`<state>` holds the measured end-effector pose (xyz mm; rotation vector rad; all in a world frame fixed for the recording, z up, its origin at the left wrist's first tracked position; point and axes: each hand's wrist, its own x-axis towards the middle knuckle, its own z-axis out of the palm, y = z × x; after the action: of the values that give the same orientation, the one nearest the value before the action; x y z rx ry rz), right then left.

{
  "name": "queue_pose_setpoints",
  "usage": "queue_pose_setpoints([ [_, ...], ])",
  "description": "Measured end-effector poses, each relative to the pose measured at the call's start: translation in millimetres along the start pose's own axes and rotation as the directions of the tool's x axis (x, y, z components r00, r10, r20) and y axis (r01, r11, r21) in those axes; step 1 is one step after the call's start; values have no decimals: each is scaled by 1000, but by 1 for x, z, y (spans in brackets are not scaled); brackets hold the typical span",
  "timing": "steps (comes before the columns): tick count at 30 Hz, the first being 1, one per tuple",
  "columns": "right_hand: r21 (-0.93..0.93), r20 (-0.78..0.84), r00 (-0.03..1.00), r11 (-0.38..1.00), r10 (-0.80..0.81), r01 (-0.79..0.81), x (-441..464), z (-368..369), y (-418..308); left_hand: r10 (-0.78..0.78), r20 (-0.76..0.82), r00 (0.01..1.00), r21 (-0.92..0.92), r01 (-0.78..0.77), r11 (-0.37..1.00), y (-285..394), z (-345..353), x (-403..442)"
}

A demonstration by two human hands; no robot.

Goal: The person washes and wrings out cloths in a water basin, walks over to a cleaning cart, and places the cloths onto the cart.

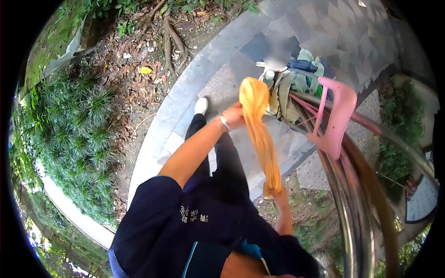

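Observation:
A yellow cloth (pixel 260 134) hangs stretched and gathered into a rope-like length between my two hands. My left hand (pixel 234 116) grips its upper part, beside a bunched, rounded end. Near the lower end, my right hand (pixel 278 197) is closed around the fabric, partly hidden by it. Beyond the cloth stands a khaki bag (pixel 282 95) with straps. A white-capped bottle (pixel 270 74) shows at its top, close to the cloth's bunched end.
Curved metal railings (pixel 345 204) run along the right. A pink plastic piece (pixel 340 120) rests against them. Blue and pale green fabric (pixel 306 69) lies behind the bag. Stone paving (pixel 185 88) curves past a planted bed (pixel 79 120) and exposed roots (pixel 171 41) on the left.

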<state>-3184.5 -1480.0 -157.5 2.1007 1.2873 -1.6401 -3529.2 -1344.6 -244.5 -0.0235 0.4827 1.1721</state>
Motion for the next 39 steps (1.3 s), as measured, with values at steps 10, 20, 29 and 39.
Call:
queue_pose_setpoints([
  [10, -433, -564, 825, 847, 13, -309, -40, 1, -53, -394, -661, 639, 185, 647, 739, -72, -7, 153],
  [20, 672, -653, 591, 722, 474, 164, -28, 8, -50, -476, -485, 734, 42, 563, 826, -107, -21, 141],
  [29, 554, -683, 698, 471, -214, 686, 79, -35, -111, 344, -459, 819, 882, 373, 288, -97, -30, 101],
  [39, 919, -390, 909, 0, -149, 395, 172, -75, -150, 210, -30, 977, 922, -54, 382, -98, 21, 115],
])
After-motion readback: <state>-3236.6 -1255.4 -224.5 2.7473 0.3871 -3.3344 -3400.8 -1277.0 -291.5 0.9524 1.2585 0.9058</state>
